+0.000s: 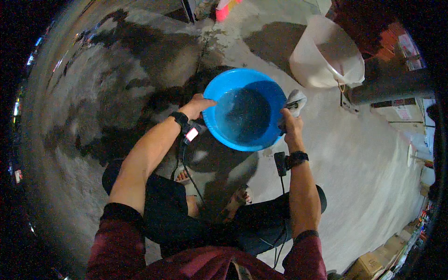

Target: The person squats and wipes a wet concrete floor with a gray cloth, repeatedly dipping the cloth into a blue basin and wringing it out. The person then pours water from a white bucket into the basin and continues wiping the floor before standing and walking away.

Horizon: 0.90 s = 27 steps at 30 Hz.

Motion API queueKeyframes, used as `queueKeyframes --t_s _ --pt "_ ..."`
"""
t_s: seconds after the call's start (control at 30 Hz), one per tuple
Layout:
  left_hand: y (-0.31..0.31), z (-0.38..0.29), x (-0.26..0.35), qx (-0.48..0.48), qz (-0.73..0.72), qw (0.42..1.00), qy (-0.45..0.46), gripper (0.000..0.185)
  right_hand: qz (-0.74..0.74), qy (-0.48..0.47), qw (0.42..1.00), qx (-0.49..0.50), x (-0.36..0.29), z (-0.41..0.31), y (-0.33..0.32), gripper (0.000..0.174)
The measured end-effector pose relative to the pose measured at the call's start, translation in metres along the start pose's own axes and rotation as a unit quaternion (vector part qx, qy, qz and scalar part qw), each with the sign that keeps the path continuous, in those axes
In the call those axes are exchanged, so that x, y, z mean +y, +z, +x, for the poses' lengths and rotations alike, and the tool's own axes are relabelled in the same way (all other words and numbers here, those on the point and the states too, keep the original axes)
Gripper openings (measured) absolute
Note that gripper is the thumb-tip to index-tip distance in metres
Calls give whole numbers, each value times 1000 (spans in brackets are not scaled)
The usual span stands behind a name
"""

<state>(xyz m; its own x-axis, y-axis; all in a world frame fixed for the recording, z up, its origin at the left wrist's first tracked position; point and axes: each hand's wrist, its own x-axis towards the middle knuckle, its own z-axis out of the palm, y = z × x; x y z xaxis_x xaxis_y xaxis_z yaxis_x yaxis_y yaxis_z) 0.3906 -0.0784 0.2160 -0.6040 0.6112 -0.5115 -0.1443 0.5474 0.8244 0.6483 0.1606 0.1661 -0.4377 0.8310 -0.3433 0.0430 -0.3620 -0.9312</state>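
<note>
A round blue plastic basin (pixel 224 82) with murky water (pixel 241 115) in it is in front of me, over the concrete floor. My left hand (pixel 196 105) grips its left rim, thumb over the edge. On the opposite side my right hand (pixel 292 124) holds the rim together with a crumpled grey-white cloth (pixel 296 101), which sticks up past my fingers. Whether the basin's base touches the floor cannot be made out. Black straps with small cabled devices sit on both wrists.
A white bucket-like container (pixel 308 66) stands beyond the basin to the right. Dark wet patches (pixel 115 136) spread over the floor at left. Cardboard boxes (pixel 367 264) line the right side. A pink-bristled broom head (pixel 222 13) shows at the top. Black cables (pixel 190 175) hang near my legs.
</note>
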Motion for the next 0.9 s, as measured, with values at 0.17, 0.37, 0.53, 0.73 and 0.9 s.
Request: queueKeyframes --t_s 0.17,0.37,0.53,0.73,0.9 --pt "-17 16 24 -30 -24 989 -141 23 14 64 998 -22 -38 0 -2 41" --pt "-16 7 23 -24 59 995 -74 31 -10 30 993 -109 -64 -1 -28 42" --pt "-1 -14 -7 -111 63 991 46 42 -47 22 981 -188 -67 -25 -73 29" --pt "-6 -26 -95 -64 259 841 472 12 40 -6 980 -196 -135 -55 -51 30" --pt "-89 -192 -219 -56 -360 900 238 33 -172 -171 924 -297 -219 -117 81 54"
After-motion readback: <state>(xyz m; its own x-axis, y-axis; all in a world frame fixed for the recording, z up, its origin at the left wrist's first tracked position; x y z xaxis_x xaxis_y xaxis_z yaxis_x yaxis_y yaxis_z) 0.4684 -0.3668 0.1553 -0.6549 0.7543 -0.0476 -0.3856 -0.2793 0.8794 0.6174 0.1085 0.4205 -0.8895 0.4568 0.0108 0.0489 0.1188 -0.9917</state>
